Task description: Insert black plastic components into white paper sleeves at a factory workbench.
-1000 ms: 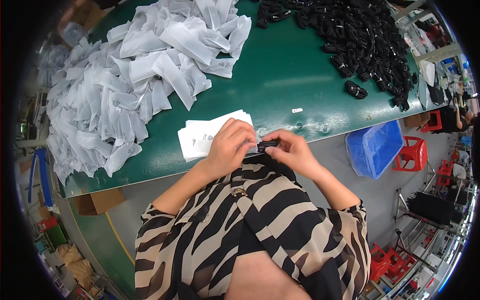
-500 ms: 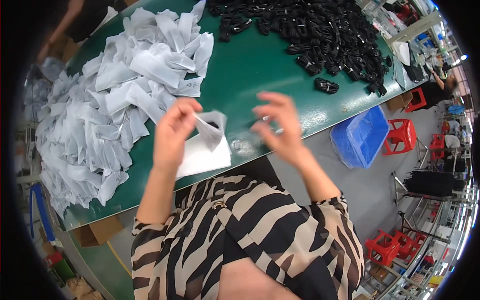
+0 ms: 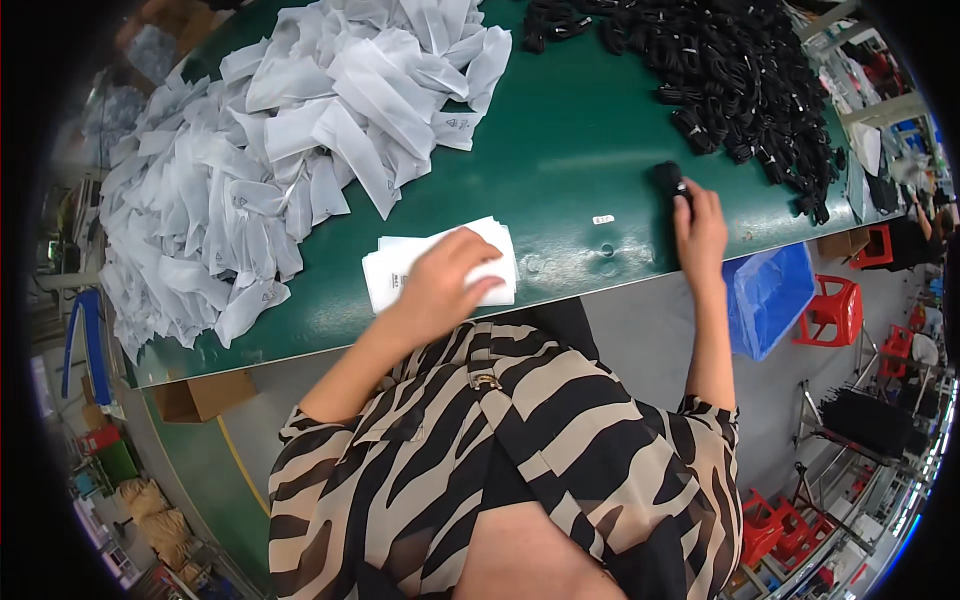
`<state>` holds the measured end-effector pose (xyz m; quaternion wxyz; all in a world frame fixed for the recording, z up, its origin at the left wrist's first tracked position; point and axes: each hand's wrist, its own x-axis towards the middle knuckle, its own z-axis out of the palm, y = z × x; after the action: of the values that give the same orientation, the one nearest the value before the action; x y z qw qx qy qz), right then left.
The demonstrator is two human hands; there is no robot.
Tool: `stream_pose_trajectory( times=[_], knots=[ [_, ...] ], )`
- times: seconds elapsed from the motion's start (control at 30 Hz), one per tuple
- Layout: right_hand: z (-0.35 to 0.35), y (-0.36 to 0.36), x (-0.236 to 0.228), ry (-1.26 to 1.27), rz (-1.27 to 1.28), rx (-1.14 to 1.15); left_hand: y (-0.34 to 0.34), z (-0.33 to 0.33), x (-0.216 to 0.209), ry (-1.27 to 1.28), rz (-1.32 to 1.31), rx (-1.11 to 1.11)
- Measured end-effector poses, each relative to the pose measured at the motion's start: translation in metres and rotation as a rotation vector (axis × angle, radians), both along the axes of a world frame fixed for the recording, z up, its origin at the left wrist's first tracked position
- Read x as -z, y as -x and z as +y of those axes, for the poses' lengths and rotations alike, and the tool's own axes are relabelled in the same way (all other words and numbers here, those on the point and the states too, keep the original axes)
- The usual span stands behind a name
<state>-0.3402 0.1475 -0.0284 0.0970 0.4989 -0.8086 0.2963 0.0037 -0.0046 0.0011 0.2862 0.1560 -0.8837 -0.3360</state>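
My left hand rests on a stack of white translucent pouches at the table's near edge. Its thumb is apart from the curled fingers, and nothing shows in its grasp. Further right, my right hand has its fingertips closed on a coiled black cable, a single bundle lying apart from the big heap of coiled black cables at the far right. A large pile of filled white pouches covers the left side of the table.
The green table has a small white label on it. A blue lined bin stands off the near edge at right, beside a red stool. Below the table's left end sits a cardboard box.
The pouch with something black inside has left my left hand, which now lies on the stack. My right hand has moved right and taken hold of a coiled cable.
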Motion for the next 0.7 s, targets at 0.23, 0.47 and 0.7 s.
stream_pose_trajectory(
  times=[0.23,0.47,0.7],
  knots=[
    [-0.015,-0.114,-0.02,0.091,-0.465,-0.422,0.006,0.011,0.021,-0.035,-0.053,-0.07],
    [-0.012,-0.138,-0.028,-0.052,-0.227,-0.633,0.002,0.009,0.016,-0.535,-0.075,-0.172],
    [-0.022,-0.137,-0.026,-0.06,-0.476,-0.817,0.004,0.01,0.009,-0.412,0.007,-0.008]
  ],
)
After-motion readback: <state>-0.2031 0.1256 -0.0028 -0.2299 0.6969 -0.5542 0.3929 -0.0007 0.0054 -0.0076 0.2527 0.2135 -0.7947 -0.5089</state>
